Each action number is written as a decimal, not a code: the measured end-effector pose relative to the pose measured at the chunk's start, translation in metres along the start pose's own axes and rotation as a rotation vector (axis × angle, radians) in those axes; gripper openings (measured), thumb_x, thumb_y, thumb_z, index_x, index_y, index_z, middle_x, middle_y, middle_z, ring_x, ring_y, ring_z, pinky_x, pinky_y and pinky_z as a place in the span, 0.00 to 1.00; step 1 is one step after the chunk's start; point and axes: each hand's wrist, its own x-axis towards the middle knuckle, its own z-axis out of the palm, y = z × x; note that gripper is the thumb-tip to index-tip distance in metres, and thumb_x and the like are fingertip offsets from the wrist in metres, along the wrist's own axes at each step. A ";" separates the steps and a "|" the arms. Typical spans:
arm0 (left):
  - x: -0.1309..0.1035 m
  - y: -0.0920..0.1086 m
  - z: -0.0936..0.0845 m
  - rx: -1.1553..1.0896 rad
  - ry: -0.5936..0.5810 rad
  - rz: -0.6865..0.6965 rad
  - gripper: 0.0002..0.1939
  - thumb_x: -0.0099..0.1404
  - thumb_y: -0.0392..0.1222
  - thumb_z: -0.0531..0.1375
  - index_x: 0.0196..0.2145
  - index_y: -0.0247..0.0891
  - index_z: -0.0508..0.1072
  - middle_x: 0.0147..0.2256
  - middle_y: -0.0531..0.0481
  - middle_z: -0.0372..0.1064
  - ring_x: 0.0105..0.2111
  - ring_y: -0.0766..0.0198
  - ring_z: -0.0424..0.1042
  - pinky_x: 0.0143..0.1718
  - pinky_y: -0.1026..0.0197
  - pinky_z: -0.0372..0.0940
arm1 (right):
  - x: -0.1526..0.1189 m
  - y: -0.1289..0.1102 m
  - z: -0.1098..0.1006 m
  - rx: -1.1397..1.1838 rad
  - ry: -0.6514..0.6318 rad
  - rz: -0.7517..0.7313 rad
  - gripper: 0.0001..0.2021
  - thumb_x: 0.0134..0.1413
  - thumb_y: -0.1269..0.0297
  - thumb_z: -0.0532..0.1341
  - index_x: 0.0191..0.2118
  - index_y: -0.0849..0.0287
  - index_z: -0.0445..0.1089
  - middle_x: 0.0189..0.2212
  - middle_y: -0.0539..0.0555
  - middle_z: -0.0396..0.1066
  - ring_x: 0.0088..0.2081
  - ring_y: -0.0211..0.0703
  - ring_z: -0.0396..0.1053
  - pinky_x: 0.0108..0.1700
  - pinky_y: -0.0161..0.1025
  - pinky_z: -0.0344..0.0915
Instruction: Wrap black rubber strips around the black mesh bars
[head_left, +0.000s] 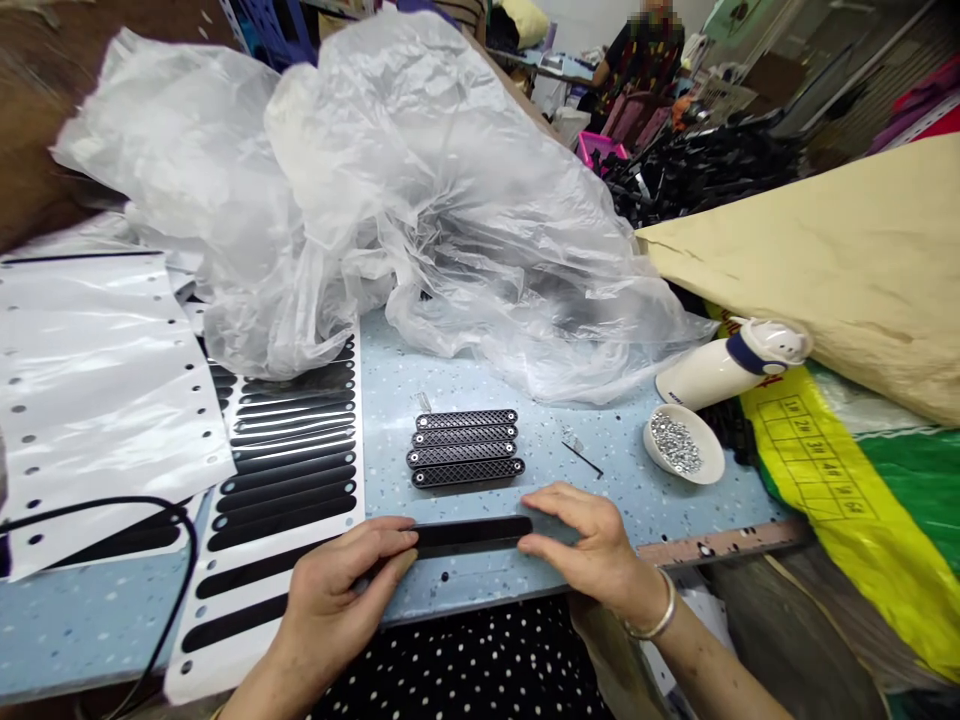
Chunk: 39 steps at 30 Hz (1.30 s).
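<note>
A flat black strip with a rounded end (474,534) is held level above the near edge of the table. My left hand (341,575) pinches its left end between thumb and fingers, covering that end. At the right end, the thumb and fingertips of my right hand (589,540) are closed around the strip's two long edges. Just beyond lie several black bars with a lattice pattern (465,450), side by side, with a round metal fastener at each end. To their right is a small black hex key (583,458).
White sheets (349,490) with black rounded strips lie at left, near a black cable (191,560). A white bowl of small metal parts (709,462) and a white bottle (694,378) stand at right. Crumpled clear plastic (450,180) covers the back. Another person (645,60) sits far off.
</note>
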 end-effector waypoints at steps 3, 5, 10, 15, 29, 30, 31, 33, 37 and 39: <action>0.001 0.005 -0.003 0.108 0.024 0.064 0.06 0.64 0.37 0.60 0.39 0.41 0.77 0.38 0.49 0.79 0.36 0.60 0.79 0.38 0.61 0.76 | -0.012 0.003 -0.009 -0.004 0.094 0.114 0.09 0.49 0.67 0.69 0.39 0.59 0.78 0.30 0.54 0.76 0.28 0.42 0.73 0.30 0.39 0.73; 0.001 0.010 -0.003 0.195 0.048 0.132 0.07 0.64 0.38 0.61 0.41 0.40 0.76 0.41 0.46 0.78 0.38 0.58 0.78 0.39 0.57 0.74 | -0.016 0.004 -0.007 0.041 0.153 0.177 0.06 0.52 0.66 0.66 0.37 0.60 0.78 0.28 0.54 0.76 0.27 0.41 0.73 0.28 0.37 0.72; 0.011 0.019 0.008 0.364 0.034 0.328 0.12 0.65 0.33 0.59 0.46 0.35 0.74 0.43 0.41 0.77 0.38 0.53 0.75 0.38 0.51 0.67 | -0.010 -0.005 0.011 0.029 0.174 0.189 0.11 0.61 0.64 0.59 0.35 0.62 0.78 0.22 0.53 0.71 0.25 0.39 0.69 0.27 0.36 0.69; 0.019 0.021 0.026 0.397 -0.039 0.389 0.12 0.66 0.35 0.58 0.47 0.31 0.72 0.41 0.38 0.76 0.37 0.51 0.73 0.36 0.50 0.65 | -0.008 -0.009 0.017 0.031 0.082 0.103 0.17 0.49 0.69 0.66 0.47 0.62 0.74 0.33 0.56 0.74 0.29 0.40 0.70 0.27 0.35 0.69; 0.023 0.031 0.064 0.244 -0.100 0.402 0.16 0.65 0.25 0.53 0.48 0.33 0.71 0.42 0.41 0.76 0.37 0.55 0.74 0.35 0.52 0.65 | -0.013 0.006 0.017 0.199 0.081 0.017 0.09 0.53 0.71 0.67 0.41 0.55 0.80 0.37 0.56 0.80 0.38 0.45 0.78 0.43 0.42 0.76; 0.022 0.031 0.065 0.227 -0.089 0.400 0.16 0.65 0.25 0.53 0.48 0.33 0.71 0.42 0.41 0.77 0.37 0.55 0.74 0.35 0.53 0.65 | -0.014 0.006 0.017 0.200 0.088 0.008 0.09 0.54 0.71 0.66 0.40 0.55 0.80 0.37 0.56 0.80 0.39 0.45 0.78 0.43 0.42 0.76; 0.022 0.031 0.066 0.215 -0.081 0.397 0.16 0.65 0.25 0.52 0.48 0.33 0.71 0.41 0.41 0.77 0.37 0.56 0.74 0.35 0.53 0.65 | -0.014 0.007 0.018 0.196 0.095 -0.001 0.09 0.54 0.71 0.66 0.41 0.55 0.80 0.37 0.57 0.80 0.39 0.45 0.78 0.43 0.42 0.76; 0.023 0.032 0.066 0.205 -0.067 0.402 0.16 0.65 0.25 0.53 0.48 0.33 0.71 0.41 0.41 0.77 0.37 0.56 0.75 0.34 0.54 0.65 | -0.016 0.006 0.019 0.177 0.107 -0.018 0.09 0.55 0.71 0.65 0.41 0.55 0.79 0.38 0.58 0.80 0.40 0.46 0.78 0.44 0.43 0.76; 0.025 0.035 0.065 0.213 -0.060 0.411 0.15 0.65 0.24 0.53 0.47 0.32 0.71 0.40 0.40 0.77 0.38 0.55 0.76 0.35 0.53 0.65 | -0.018 0.005 0.021 0.161 0.119 -0.025 0.09 0.55 0.73 0.64 0.39 0.55 0.80 0.39 0.59 0.80 0.39 0.46 0.78 0.43 0.42 0.76; 0.026 0.036 0.066 0.212 -0.057 0.405 0.14 0.66 0.25 0.53 0.47 0.32 0.71 0.40 0.41 0.77 0.37 0.56 0.76 0.34 0.54 0.65 | -0.018 0.006 0.023 0.174 0.125 -0.021 0.09 0.55 0.73 0.64 0.38 0.55 0.80 0.39 0.59 0.79 0.39 0.45 0.78 0.43 0.41 0.76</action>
